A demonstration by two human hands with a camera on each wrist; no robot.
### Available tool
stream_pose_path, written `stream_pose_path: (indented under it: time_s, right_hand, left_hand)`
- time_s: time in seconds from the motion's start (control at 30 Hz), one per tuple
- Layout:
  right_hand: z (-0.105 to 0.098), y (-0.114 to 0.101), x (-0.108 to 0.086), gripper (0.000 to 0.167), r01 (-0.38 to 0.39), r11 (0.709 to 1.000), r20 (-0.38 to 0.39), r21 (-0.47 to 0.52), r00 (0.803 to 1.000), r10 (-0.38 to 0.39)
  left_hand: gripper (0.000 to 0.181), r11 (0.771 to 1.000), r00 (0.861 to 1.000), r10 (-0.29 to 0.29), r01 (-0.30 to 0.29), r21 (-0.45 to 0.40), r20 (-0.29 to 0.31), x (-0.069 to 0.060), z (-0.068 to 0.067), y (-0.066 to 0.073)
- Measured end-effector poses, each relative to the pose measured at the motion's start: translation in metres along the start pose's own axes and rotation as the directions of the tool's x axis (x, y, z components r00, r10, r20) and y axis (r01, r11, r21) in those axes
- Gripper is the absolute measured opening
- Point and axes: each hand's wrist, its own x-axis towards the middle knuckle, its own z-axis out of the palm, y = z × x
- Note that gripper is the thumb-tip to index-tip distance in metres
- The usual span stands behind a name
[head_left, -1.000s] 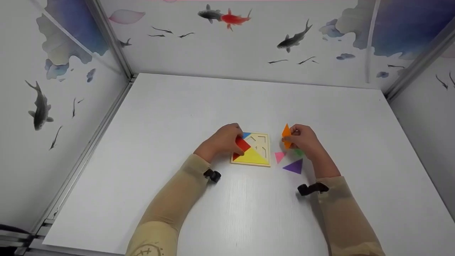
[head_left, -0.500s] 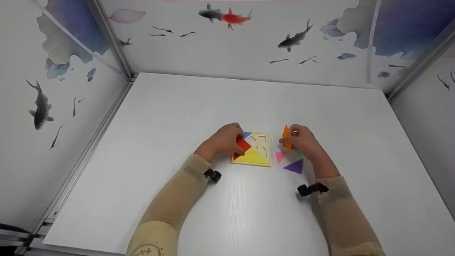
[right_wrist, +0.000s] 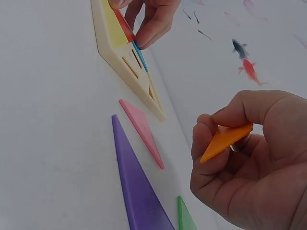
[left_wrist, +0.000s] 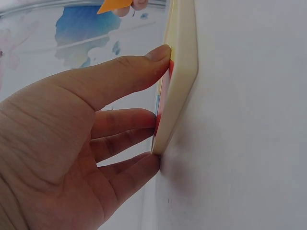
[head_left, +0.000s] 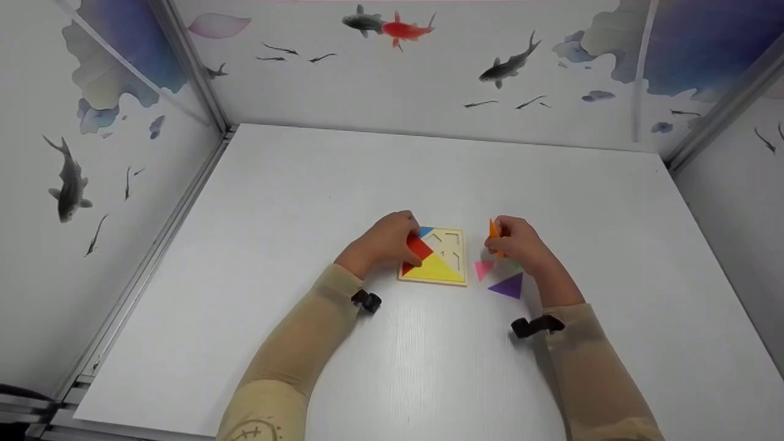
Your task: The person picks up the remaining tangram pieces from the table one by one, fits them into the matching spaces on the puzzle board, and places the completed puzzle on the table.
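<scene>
A square wooden tangram tray (head_left: 451, 240) lies on the table, with red (head_left: 419, 246), yellow (head_left: 436, 271) and blue (head_left: 425, 231) pieces set in its left and front parts. My left hand (head_left: 387, 237) rests on the tray's left side. In the left wrist view its thumb and fingertips press the top face and edge. Right of the tray, my right hand (head_left: 522, 241) pinches an orange tangram piece (right_wrist: 227, 142) above the table. Beneath it lie a pink triangle (head_left: 483, 269), a purple triangle (head_left: 508, 286) and a green piece (right_wrist: 185, 216), partly hidden by the hand in the head view.
The white table (head_left: 294, 184) is bordered by a back wall (head_left: 416, 79) and side walls printed with fish. Metal frame rails (head_left: 184, 202) run along its left edge. A small black camera (head_left: 367, 302) is strapped at each wrist.
The orange piece has turned in my right fingers, so it shows narrower in the head view. My left hand and the tray stay in place.
</scene>
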Motion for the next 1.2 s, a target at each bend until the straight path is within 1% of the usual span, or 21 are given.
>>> stream_pose_path:
  time_s: [0.1,0.2,0.43,0.7,0.83,0.93,1.0,1.13,1.2]
  right_hand:
    - [0.001,0.0,-0.001,0.03,0.035,0.999,0.006,-0.019,0.999,-0.035]
    - [0.002,0.0,-0.001,0.035,0.036,0.999,0.005,-0.038,0.999,-0.035]
    - [0.005,-0.002,0.0,0.036,0.011,0.998,0.006,-0.06,1.0,-0.011]
    - [0.008,-0.003,0.0,0.039,0.043,0.997,-0.018,-0.066,0.999,-0.044]
    - [0.01,-0.005,-0.001,0.041,0.033,0.994,-0.036,-0.109,0.999,-0.037]
    - [0.011,-0.007,-0.001,0.038,0.021,0.993,-0.041,-0.115,0.999,-0.026]
    - [0.012,-0.007,-0.001,0.033,0.022,0.996,-0.032,-0.092,0.999,-0.025]
    - [0.012,-0.005,-0.001,0.018,0.056,0.998,-0.011,-0.042,0.998,-0.056]
    - [0.012,-0.004,-0.001,0.014,0.073,0.997,-0.002,-0.024,0.997,-0.073]
  left_hand:
    - [0.055,1.0,1.0,-0.008,0.008,0.005,0.005,0.0,-0.001,0.001]
    - [0.057,1.0,1.0,-0.018,0.018,0.003,0.004,0.0,-0.001,0.002]
    - [0.058,1.0,1.0,-0.019,0.019,0.009,0.002,0.001,0.0,0.001]
    - [0.056,1.0,1.0,-0.006,0.006,-0.004,-0.002,0.0,0.0,0.001]
    - [0.056,1.0,1.0,-0.008,0.008,-0.006,0.001,0.0,0.0,0.001]
    - [0.056,1.0,1.0,-0.012,0.012,-0.012,0.003,0.0,-0.001,0.001]
    - [0.056,1.0,1.0,-0.014,0.014,-0.014,0.002,-0.001,-0.001,0.001]
    - [0.054,1.0,1.0,-0.008,0.008,-0.014,-0.001,0.0,-0.002,0.001]
    - [0.053,1.0,1.0,-0.006,0.006,-0.014,-0.002,0.0,-0.002,0.001]
